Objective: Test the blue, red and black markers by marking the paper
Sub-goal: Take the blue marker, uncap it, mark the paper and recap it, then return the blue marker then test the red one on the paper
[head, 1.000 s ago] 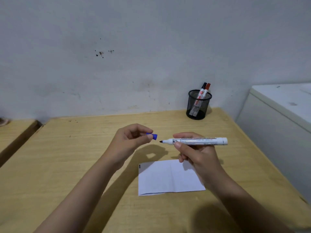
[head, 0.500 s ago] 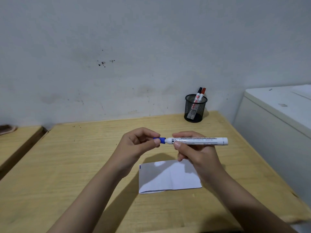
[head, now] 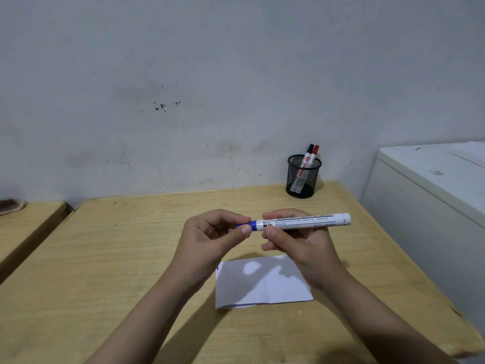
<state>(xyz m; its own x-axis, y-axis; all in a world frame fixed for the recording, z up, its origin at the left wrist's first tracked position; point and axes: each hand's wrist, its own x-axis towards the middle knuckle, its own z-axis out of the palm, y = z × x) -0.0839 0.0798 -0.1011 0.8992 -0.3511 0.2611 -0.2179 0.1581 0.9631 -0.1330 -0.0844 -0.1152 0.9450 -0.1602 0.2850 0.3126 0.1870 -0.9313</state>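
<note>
I hold the blue marker level above the wooden desk, its white barrel pointing right. My right hand grips the barrel near its front. My left hand pinches the blue cap, which sits on the marker's tip. Below my hands lies the folded white paper, with a small dark mark at its top left corner. The black marker and the red marker stand in a black mesh cup at the desk's back right.
A white cabinet or appliance stands close against the desk's right edge. A second wooden surface adjoins on the left with a gap between. A stained wall runs right behind the desk.
One second ago the cap was off in my left hand and the marker's tip was bare. The cap has since come to the right onto the tip. The view has shifted a little.
</note>
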